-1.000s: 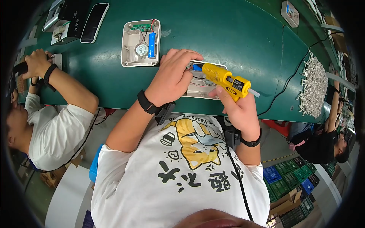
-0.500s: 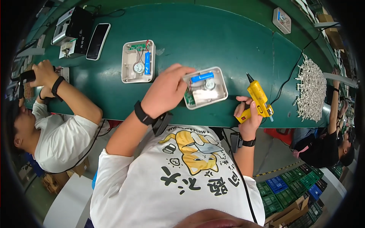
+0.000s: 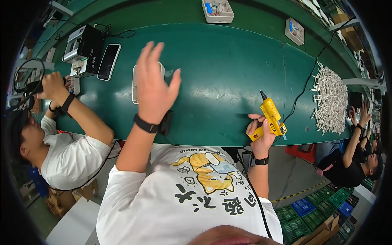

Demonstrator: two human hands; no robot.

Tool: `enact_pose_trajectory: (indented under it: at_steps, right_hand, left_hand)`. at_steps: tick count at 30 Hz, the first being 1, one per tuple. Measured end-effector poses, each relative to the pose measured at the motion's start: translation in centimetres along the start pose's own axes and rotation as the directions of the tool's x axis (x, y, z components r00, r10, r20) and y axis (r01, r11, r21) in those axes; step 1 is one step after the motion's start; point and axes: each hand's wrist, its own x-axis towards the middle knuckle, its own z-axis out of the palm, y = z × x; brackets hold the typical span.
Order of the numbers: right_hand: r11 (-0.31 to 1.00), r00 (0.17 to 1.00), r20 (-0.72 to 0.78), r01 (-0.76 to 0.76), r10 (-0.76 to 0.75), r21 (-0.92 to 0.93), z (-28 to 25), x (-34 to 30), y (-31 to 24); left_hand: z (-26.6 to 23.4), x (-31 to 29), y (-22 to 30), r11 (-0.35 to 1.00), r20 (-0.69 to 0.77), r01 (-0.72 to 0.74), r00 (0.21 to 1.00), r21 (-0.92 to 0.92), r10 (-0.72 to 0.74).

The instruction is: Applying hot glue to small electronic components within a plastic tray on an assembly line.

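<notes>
My left hand (image 3: 154,87) is open, with fingers apart, above a white plastic case (image 3: 134,87) on the green table. It hides most of that case, so I cannot tell whether they touch. In my right hand (image 3: 262,136) is a yellow glue gun (image 3: 270,112), nozzle pointing up and away, with a glue stick end showing at its back. A second white case (image 3: 220,18), holding a blue battery (image 3: 209,8) and thin wires, sits beyond the table's far edge.
Another white case (image 3: 295,32) stands at the far right. A pile of small whitish parts (image 3: 330,100) covers the right end of the table (image 3: 212,81). A phone (image 3: 109,62) and a black machine (image 3: 87,49) lie left. The gun's black cord runs rightward. People work at both sides.
The case that was by my left hand is now at the far side, out of my grasp. My left hand has moved left over the other case. My right hand still holds the glue gun.
</notes>
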Motion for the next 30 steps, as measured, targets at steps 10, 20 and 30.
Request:
enact_pose_trajectory:
  at_steps: [10,20,30]
  right_hand:
    - [0.999,0.999,0.025,-0.023,0.024,-0.024,0.0,0.3,-0.5]
    - [0.999,1.000,0.002,-0.014,0.014,-0.050,0.2,0.5,-0.6]
    - [0.998,0.999,0.018,-0.032,0.033,-0.054,0.3,0.5,-0.7]
  left_hand:
    - [-3.5,-4.0,-1.9,0.964,0.367,0.252,0.908,-0.089,-0.204]
    - [-3.2,-4.4,0.6,0.942,0.502,0.201,0.864,-0.268,-0.041]
    - [-2.5,-4.4,-1.3,0.960,0.355,-0.048,0.923,-0.275,0.148]
